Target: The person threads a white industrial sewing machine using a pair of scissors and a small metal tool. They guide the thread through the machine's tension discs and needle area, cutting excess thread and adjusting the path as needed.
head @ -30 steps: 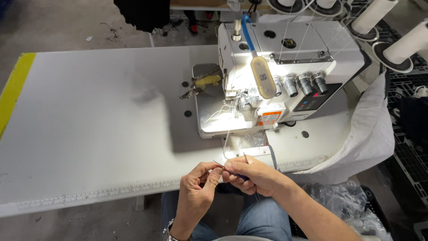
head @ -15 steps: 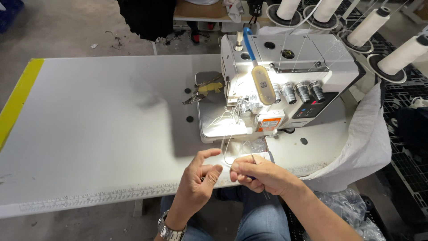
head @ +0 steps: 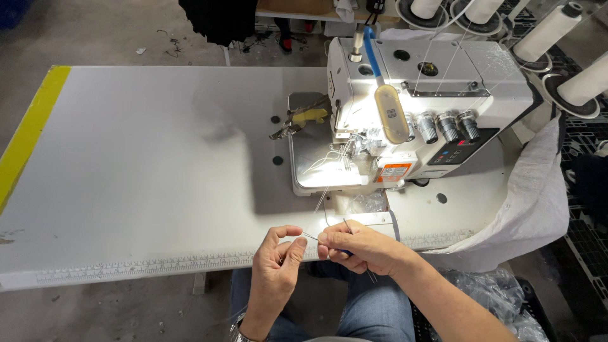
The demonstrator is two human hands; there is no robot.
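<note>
My left hand (head: 278,256) and my right hand (head: 358,247) meet at the table's front edge, just below the white overlock sewing machine (head: 418,107). A pair of thin metal tweezers (head: 315,238) is pinched in my right hand, its tips pointing left toward my left fingertips. My left thumb and forefinger pinch a fine white thread (head: 322,199) that runs up to the machine's lit needle area (head: 351,152). The thread end itself is too fine to make out.
A white table (head: 158,164) with a yellow strip (head: 28,133) along its left edge and a ruler strip along the front. Thread cones (head: 544,31) stand behind the machine. A white bag (head: 538,202) hangs at the right. My jeans show below.
My left hand has opened away slightly to the left of the right hand, then closed in again on the thread. The view has shifted down a little.
</note>
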